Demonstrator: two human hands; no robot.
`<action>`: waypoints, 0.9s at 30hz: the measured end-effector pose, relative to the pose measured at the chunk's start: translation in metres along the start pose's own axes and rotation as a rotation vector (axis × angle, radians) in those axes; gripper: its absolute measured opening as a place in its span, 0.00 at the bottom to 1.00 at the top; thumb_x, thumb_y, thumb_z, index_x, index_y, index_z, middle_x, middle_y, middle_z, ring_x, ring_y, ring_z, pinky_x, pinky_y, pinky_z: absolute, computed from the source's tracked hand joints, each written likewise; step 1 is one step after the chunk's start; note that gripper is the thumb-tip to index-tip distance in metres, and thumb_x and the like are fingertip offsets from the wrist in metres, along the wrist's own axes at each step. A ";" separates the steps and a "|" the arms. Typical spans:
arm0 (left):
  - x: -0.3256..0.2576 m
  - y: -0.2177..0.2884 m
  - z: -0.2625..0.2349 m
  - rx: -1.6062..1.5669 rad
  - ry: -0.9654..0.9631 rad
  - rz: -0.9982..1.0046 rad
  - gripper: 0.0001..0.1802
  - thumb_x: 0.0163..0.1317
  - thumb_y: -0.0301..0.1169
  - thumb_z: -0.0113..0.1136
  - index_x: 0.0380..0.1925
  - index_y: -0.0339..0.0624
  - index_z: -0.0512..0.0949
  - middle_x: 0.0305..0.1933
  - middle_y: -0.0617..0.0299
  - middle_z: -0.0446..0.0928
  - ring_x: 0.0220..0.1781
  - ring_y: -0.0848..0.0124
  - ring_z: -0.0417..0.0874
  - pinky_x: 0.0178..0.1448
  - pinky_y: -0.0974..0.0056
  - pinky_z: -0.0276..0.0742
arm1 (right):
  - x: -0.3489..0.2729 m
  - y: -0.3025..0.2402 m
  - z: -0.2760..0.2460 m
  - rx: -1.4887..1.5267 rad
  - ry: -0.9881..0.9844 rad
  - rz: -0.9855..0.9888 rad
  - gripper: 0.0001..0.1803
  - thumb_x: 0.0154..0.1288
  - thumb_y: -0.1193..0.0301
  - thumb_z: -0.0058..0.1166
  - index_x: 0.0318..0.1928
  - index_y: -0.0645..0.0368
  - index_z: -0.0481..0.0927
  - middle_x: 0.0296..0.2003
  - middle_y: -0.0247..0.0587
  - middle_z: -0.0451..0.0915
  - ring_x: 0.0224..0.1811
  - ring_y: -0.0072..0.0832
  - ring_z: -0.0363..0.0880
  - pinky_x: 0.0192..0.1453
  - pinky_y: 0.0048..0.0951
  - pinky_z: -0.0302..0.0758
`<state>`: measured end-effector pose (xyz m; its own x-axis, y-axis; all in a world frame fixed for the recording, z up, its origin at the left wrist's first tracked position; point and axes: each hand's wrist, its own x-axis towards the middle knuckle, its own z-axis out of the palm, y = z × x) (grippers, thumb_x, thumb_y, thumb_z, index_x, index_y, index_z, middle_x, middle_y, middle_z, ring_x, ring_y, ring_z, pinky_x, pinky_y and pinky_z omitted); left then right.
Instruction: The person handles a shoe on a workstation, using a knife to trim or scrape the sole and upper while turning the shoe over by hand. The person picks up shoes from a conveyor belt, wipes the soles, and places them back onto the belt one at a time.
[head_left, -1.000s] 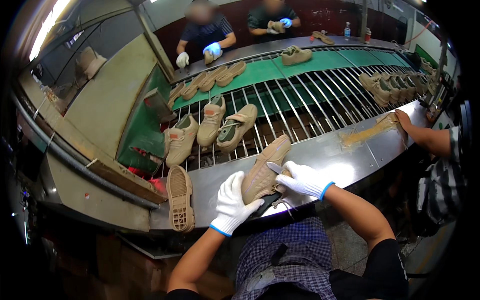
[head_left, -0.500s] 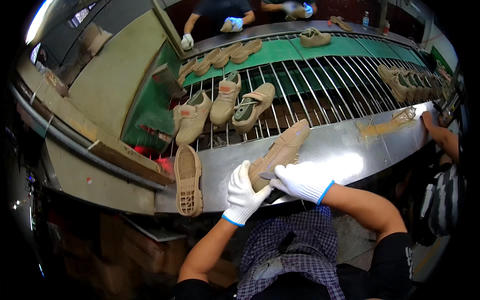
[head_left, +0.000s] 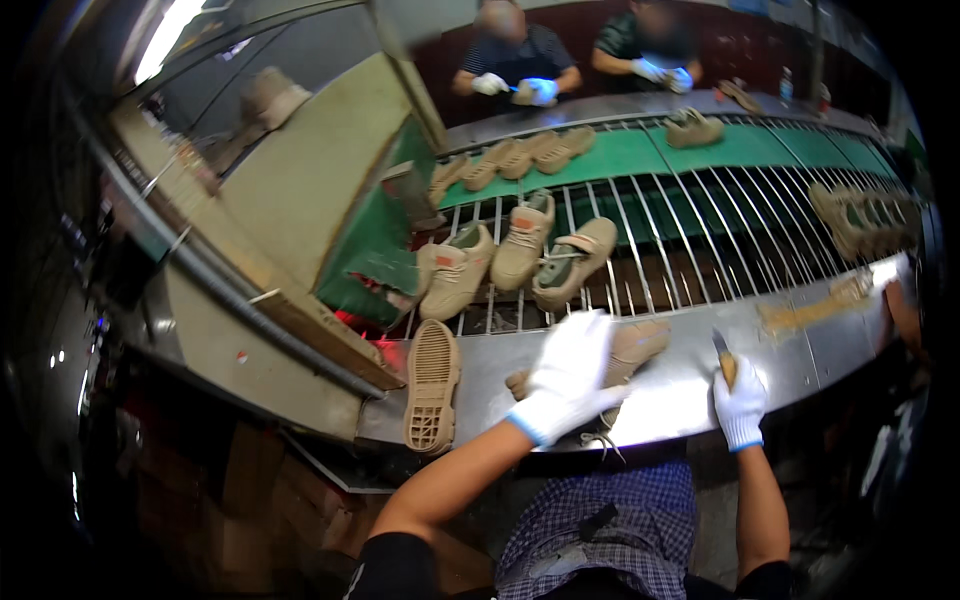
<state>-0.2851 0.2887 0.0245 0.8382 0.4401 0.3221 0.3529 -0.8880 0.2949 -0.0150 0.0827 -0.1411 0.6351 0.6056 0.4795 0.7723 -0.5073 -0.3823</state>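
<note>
My left hand point(head_left: 568, 375), in a white knitted glove with a blue cuff, is smeared by motion but shows its fingers stretched out. It is over a tan lace-up shoe point(head_left: 642, 345) on the metal ledge, covering the shoe's middle; laces dangle at the ledge's front edge. To the right, my gloved right hand point(head_left: 740, 408) is closed round the yellowish handle of a short knife point(head_left: 727, 365), its blade pointing up and away from me. A loose tan shoe sole point(head_left: 433, 385) lies at the ledge's left, its ridged and gridded side up.
Behind the metal ledge point(head_left: 505, 362) runs a rack of metal bars point(head_left: 690, 270) bearing several tan shoes point(head_left: 523, 240). More soles point(head_left: 515, 158) rest on a green strip point(head_left: 620, 152). A wooden-edged panel point(head_left: 300, 340) bounds the left. Two people work across the rack.
My left hand has let go of the shoe, which was held up with its sole showing and now lies on the ledge. My right hand has drawn the knife away rightward. The view has shifted.
</note>
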 end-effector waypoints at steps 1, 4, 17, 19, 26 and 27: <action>0.018 0.008 0.015 0.064 0.014 0.027 0.51 0.51 0.48 0.81 0.69 0.32 0.69 0.63 0.41 0.75 0.68 0.44 0.77 0.73 0.47 0.76 | -0.002 -0.002 0.001 0.070 -0.008 0.052 0.18 0.67 0.63 0.66 0.54 0.56 0.83 0.41 0.55 0.87 0.41 0.56 0.86 0.48 0.53 0.82; 0.059 0.009 0.086 0.122 -0.193 -0.115 0.36 0.54 0.44 0.79 0.57 0.36 0.75 0.52 0.46 0.80 0.52 0.49 0.84 0.58 0.49 0.82 | 0.004 -0.005 -0.003 0.133 -0.026 0.093 0.20 0.66 0.65 0.67 0.56 0.58 0.83 0.43 0.56 0.87 0.44 0.56 0.87 0.50 0.52 0.82; -0.078 -0.002 -0.066 -0.461 0.312 -0.130 0.49 0.48 0.34 0.90 0.67 0.36 0.71 0.54 0.48 0.87 0.56 0.60 0.92 0.62 0.56 0.88 | 0.008 -0.034 -0.016 0.329 -0.325 0.300 0.23 0.70 0.56 0.60 0.62 0.50 0.80 0.45 0.57 0.88 0.47 0.57 0.88 0.53 0.52 0.83; -0.124 -0.027 -0.045 -0.220 0.231 -0.314 0.53 0.46 0.32 0.90 0.70 0.37 0.67 0.58 0.43 0.86 0.59 0.55 0.91 0.63 0.54 0.87 | -0.001 -0.043 -0.005 0.521 -0.482 0.296 0.25 0.71 0.56 0.59 0.65 0.48 0.78 0.47 0.57 0.88 0.50 0.53 0.89 0.57 0.47 0.83; -0.136 -0.041 0.005 -0.179 0.036 -0.420 0.47 0.58 0.48 0.81 0.72 0.39 0.70 0.68 0.40 0.76 0.66 0.44 0.83 0.68 0.48 0.81 | 0.001 -0.120 -0.045 0.487 -0.721 0.215 0.31 0.76 0.49 0.60 0.62 0.63 0.77 0.49 0.62 0.87 0.53 0.52 0.89 0.59 0.47 0.82; -0.125 -0.040 -0.003 -0.215 0.035 -0.375 0.43 0.62 0.47 0.78 0.71 0.39 0.71 0.68 0.42 0.76 0.66 0.44 0.83 0.68 0.49 0.82 | 0.003 -0.122 -0.048 0.482 -0.683 0.096 0.30 0.77 0.49 0.60 0.61 0.64 0.77 0.47 0.63 0.87 0.49 0.50 0.90 0.56 0.47 0.83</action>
<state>-0.4049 0.2695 -0.0252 0.6526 0.7344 0.1865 0.5326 -0.6197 0.5765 -0.1079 0.1167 -0.0555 0.4458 0.8899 -0.0967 0.5363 -0.3520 -0.7671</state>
